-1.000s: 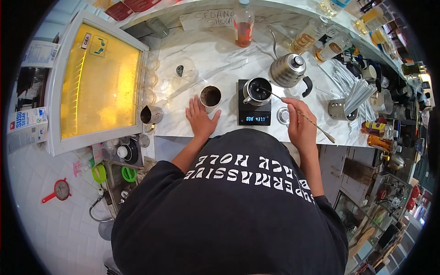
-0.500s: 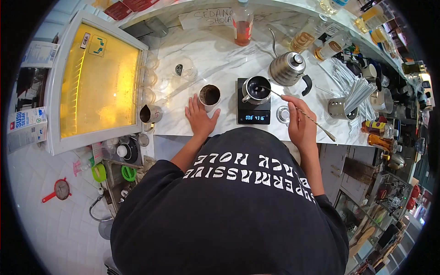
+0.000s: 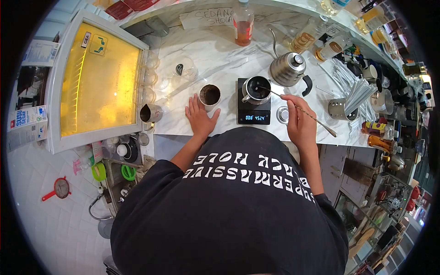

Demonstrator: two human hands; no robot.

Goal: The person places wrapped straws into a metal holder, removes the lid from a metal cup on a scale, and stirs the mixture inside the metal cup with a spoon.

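My right hand (image 3: 301, 119) grips a long twisted-handled bar spoon (image 3: 310, 116), whose far end dips into a cup (image 3: 246, 95) of dark liquid. That cup stands on a black digital scale (image 3: 243, 110) with lit blue digits. Flat on the counter, fingers spread, my left hand (image 3: 200, 119) lies beside a white cup (image 3: 215, 105) with dark coffee grounds inside. Behind the scale to the right is a steel gooseneck kettle (image 3: 286, 71). A small round metal lid (image 3: 283, 114) lies between the scale and my right hand.
A metal pitcher (image 3: 153, 113) stands at the left by a yellow-lit glass-door cabinet (image 3: 98, 82). At the back is a bottle of reddish liquid (image 3: 243, 27). On the right, a perforated holder (image 3: 337, 108) carries straws (image 3: 360, 96). A clear plastic lid or cup (image 3: 185, 68) rests behind the white cup.
The digits on the scale have changed. The bar spoon's tip has shifted slightly within the cup, while my left hand stays in place.
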